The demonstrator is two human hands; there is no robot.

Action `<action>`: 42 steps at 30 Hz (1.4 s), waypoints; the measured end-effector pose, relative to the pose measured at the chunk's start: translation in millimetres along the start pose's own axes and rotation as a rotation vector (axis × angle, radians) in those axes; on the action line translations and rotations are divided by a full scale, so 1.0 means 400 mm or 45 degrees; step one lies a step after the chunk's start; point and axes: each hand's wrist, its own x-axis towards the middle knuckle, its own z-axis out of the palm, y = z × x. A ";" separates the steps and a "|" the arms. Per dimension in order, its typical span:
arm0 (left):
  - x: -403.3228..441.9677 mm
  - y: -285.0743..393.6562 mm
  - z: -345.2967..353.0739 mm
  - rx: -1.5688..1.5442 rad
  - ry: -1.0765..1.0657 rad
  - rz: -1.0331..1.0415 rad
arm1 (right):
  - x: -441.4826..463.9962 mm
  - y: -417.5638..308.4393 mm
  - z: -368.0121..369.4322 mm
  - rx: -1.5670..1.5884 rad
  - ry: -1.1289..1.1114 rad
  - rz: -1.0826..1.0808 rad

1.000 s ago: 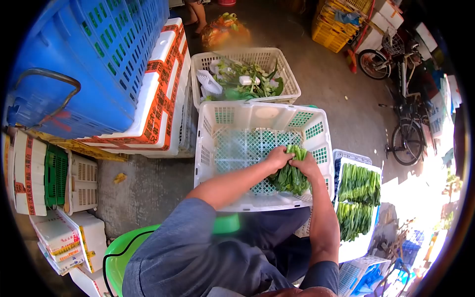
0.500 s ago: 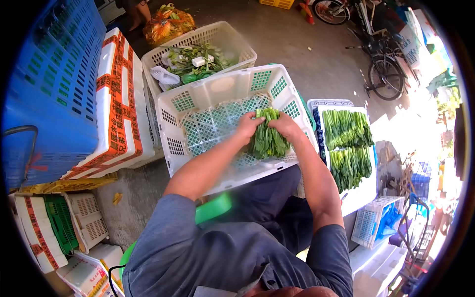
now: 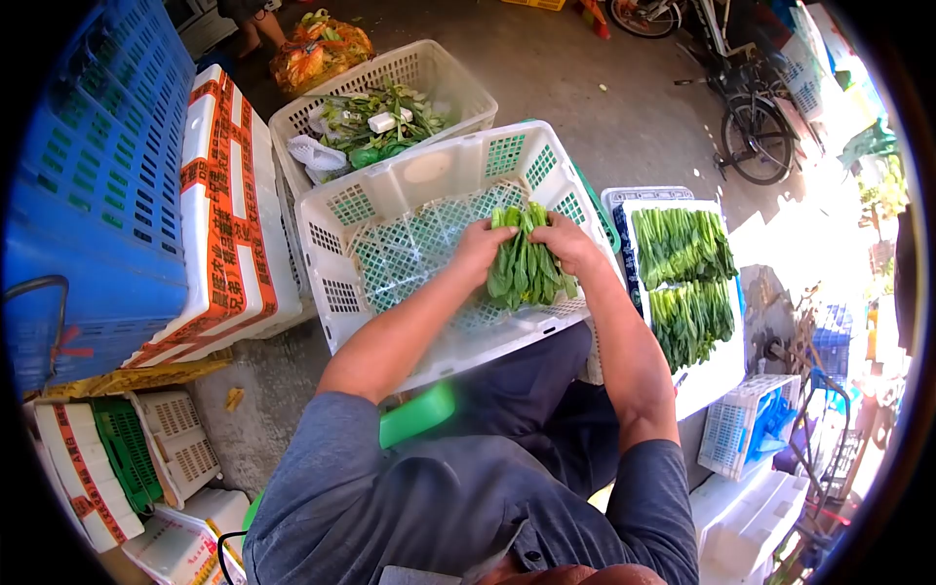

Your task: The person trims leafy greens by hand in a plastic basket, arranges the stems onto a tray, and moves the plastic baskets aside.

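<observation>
A bunch of leafy green vegetables (image 3: pixel 525 268) hangs between my two hands, stems up and leaves down, over the right part of a white plastic crate (image 3: pixel 409 200). My left hand (image 3: pixel 482 246) is closed on the bunch's left side near the stems. On the opposite side my right hand (image 3: pixel 565 241) grips the stems, thumb pressing inward. Green mesh covers the crate's bottom. To the right, two rows of similar greens (image 3: pixel 687 244) lie in a white foam box (image 3: pixel 697 385).
Behind stands another crate (image 3: pixel 468 83) with leaf scraps and a white foam net. Blue crates (image 3: pixel 107 195) and taped foam boxes (image 3: pixel 229 205) are stacked at left. A bicycle (image 3: pixel 756 136) is parked at the back right. A person's legs (image 3: pixel 255 29) show at the top left.
The bunch has fanned wider at the stems between my hands, and its leaves spread more. Both hands stay over the crate; the view has shifted slightly.
</observation>
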 end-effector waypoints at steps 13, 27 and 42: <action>-0.032 0.067 0.029 0.053 -0.149 0.273 | -0.078 -0.003 0.001 0.125 0.048 -0.470; -0.161 0.188 0.102 0.512 -0.344 0.576 | -0.205 -0.039 0.085 -0.240 0.457 -1.055; -0.118 0.162 0.051 0.809 -0.586 0.570 | -0.167 0.002 0.104 -0.165 0.487 -0.997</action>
